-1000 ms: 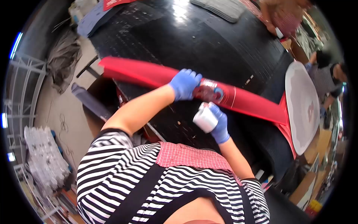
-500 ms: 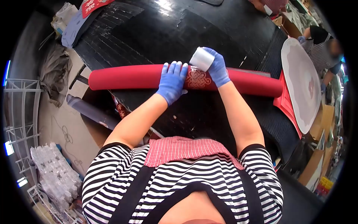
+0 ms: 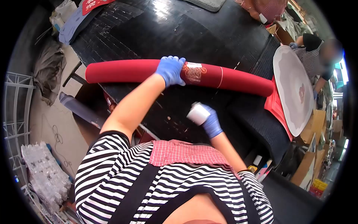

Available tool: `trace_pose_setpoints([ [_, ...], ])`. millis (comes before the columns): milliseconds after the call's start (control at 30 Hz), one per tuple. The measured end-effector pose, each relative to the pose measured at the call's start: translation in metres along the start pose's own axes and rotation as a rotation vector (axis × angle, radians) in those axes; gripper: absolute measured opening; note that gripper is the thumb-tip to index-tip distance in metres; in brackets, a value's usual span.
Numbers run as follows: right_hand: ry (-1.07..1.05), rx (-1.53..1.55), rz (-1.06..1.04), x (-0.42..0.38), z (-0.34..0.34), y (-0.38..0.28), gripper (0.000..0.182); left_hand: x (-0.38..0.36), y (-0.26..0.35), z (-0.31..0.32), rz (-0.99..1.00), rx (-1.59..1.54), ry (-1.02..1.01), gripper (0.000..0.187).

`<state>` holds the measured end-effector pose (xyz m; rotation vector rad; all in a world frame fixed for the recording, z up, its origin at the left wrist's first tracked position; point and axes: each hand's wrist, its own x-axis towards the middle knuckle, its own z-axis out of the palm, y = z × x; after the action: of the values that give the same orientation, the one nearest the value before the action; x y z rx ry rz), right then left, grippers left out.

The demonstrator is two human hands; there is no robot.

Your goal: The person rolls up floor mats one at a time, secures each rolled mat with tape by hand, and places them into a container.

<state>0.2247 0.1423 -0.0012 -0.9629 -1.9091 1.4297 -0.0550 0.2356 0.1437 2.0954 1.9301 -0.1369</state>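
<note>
A long rolled-up red mat (image 3: 123, 71) with a gold knot pattern lies across the black table. My left hand (image 3: 170, 71), in a blue glove, presses on the roll left of the pattern, its fingers curled over the far side and its thumb on the near side. A shiny strip of clear tape (image 3: 194, 65) crosses the roll at the pattern. Nearer to my body, apart from the mat, my right hand (image 3: 212, 121) is closed around a roll of tape (image 3: 198, 114); it is gloved in blue too and slightly blurred.
At the right end of the roll stands a grey scalloped mat (image 3: 291, 89) over red ones (image 3: 278, 112). Grey-blue mats (image 3: 72, 28) overhang the far left edge. A dark rolled mat (image 3: 80, 108) sticks out of a box at left. A co-worker (image 3: 315, 56) is at right.
My right hand has moved with the tape roll from the mat down toward my body. My left hand has curled further over the mat, which has turned slightly, showing a gold line.
</note>
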Motion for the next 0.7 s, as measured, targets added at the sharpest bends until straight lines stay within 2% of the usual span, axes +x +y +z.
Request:
trace_pose_setpoints([
  [67,0.098,0.516,0.125,-0.003,-0.039,0.028,0.031,-0.052,0.018,0.032,0.032,0.05,0.212,0.089],
  [100,0.106,0.715,0.201,0.003,-0.052,0.014,0.031,-0.067,0.019,0.047,0.069,0.079,0.329,0.088],
  [133,0.129,0.915,0.279,0.01,-0.065,-0.005,0.031,-0.083,0.009,0.043,0.118,0.028,0.294,0.089],
  [167,0.195,1.246,0.476,0.009,-0.064,-0.023,0.03,-0.103,-0.009,0.036,0.172,-0.024,0.25,0.09],
  [200,0.078,0.962,0.326,0.007,-0.062,-0.022,0.034,-0.122,-0.032,0.024,0.119,-0.012,0.21,0.095],
  [267,0.011,0.882,0.219,0.015,-0.073,0.007,0.034,-0.153,-0.085,0.023,-0.03,0.117,0.144,0.105],
  [333,0.165,1.252,0.388,0.031,-0.082,0.01,0.038,-0.163,-0.139,0.023,-0.223,0.171,0.121,0.109],
  [367,0.181,1.245,0.375,0.04,-0.087,0.015,0.04,-0.158,-0.171,0.035,-0.191,0.14,0.19,0.109],
  [400,0.193,1.216,0.392,0.05,-0.09,0.014,0.038,-0.147,-0.173,0.026,-0.191,0.158,0.118,0.107],
  [433,0.202,1.183,0.397,0.062,-0.094,0.01,0.036,-0.138,-0.167,0.013,-0.19,0.178,0.057,0.106],
  [500,0.356,0.861,0.58,0.087,-0.104,-0.013,0.035,-0.137,-0.137,0.001,-0.222,0.208,-0.005,0.103],
  [533,0.442,0.702,0.664,0.093,-0.107,-0.026,0.034,-0.147,-0.124,0.009,-0.165,0.193,0.035,0.103],
  [633,0.436,0.712,0.67,0.068,-0.102,-0.044,0.027,-0.172,-0.062,0.046,-0.213,0.097,0.074,0.104],
  [667,0.365,0.734,0.672,0.056,-0.092,-0.065,0.022,-0.182,-0.043,0.055,-0.22,0.098,0.121,0.1],
  [700,0.193,0.937,0.712,0.05,-0.091,-0.069,0.025,-0.187,-0.03,0.061,-0.234,0.101,0.17,0.096],
])
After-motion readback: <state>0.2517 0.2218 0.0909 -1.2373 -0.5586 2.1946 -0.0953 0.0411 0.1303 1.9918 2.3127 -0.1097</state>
